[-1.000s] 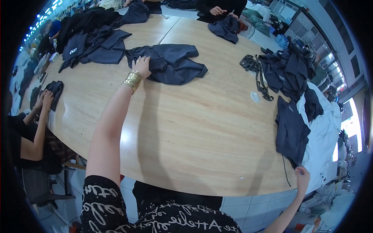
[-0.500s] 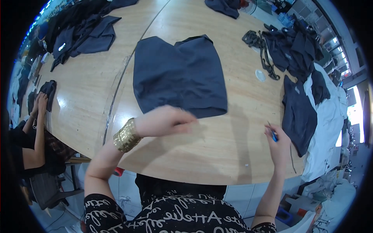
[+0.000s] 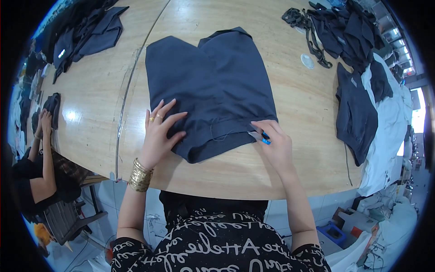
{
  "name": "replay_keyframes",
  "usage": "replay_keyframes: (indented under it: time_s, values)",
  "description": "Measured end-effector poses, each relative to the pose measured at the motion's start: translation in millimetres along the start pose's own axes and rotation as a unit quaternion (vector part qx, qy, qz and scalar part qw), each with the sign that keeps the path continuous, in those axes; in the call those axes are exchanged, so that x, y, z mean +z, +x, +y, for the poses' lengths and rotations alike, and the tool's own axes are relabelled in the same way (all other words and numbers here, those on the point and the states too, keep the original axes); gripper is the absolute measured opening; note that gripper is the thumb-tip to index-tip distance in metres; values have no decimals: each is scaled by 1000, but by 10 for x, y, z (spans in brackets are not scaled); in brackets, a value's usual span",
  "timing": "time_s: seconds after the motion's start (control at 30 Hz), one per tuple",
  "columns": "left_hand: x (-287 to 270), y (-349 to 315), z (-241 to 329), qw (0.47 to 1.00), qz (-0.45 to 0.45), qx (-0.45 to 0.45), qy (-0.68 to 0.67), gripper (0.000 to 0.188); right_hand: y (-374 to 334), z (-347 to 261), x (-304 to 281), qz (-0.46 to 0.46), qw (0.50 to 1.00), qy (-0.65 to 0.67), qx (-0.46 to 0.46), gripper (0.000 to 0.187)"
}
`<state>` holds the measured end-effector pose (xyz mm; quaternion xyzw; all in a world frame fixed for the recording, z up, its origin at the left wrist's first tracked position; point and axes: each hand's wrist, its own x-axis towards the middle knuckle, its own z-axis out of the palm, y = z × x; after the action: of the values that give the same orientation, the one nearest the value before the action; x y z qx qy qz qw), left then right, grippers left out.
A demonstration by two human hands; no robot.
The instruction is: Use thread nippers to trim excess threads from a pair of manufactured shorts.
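Observation:
A dark navy garment [image 3: 210, 81], looking like shorts or trousers, lies on the wooden table in front of me with its waistband toward me. My left hand [image 3: 159, 133] rests on its near left part, fingers spread on the cloth. In my right hand [image 3: 277, 147] are small blue thread snips [image 3: 266, 139], at the right end of the waistband. The fingertips of that hand touch the cloth there. A loose thread [image 3: 223, 134] curls over the waistband between my hands.
Another navy garment [image 3: 355, 113] and a white cloth [image 3: 389, 131] lie at the right edge. Dark straps [image 3: 312, 50] and a pale disc [image 3: 307, 61] sit at the far right. Dark clothes [image 3: 97, 36] are heaped at the far left, and another person's hands [image 3: 44, 121] work nearby.
My left hand has come down onto the garment and spread. My right hand, with the snips, has moved left to the waistband. The garment's near edge is now nearer me and rumpled.

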<state>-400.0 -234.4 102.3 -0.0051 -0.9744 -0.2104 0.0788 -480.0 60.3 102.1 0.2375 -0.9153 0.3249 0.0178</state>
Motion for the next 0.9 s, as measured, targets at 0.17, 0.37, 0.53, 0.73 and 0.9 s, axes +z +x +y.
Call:
replay_keyframes:
  time_s: [0.17, 0.37, 0.53, 0.73, 0.9]
  values:
    - [119, 73, 467, 976, 53, 16, -209, 30, -11, -381, 285, 32, 988, 72, -132, 29]
    - [443, 30, 458, 987, 35, 0, -159, 38, -32, -260, 37, 18, 921, 361, 144, 4]
    - [377, 7, 467, 987, 14, 33, -155, 41, -412, 264, -853, 104, 867, 420, 247, 10]
    - [401, -14, 498, 993, 24, 60, -94, 22, -553, 151, -786, 35, 965, 156, 210, 12]
    - [414, 44, 798, 984, 83, 92, -127, 7, -536, 110, -631, 29, 982, 114, 149, 11]
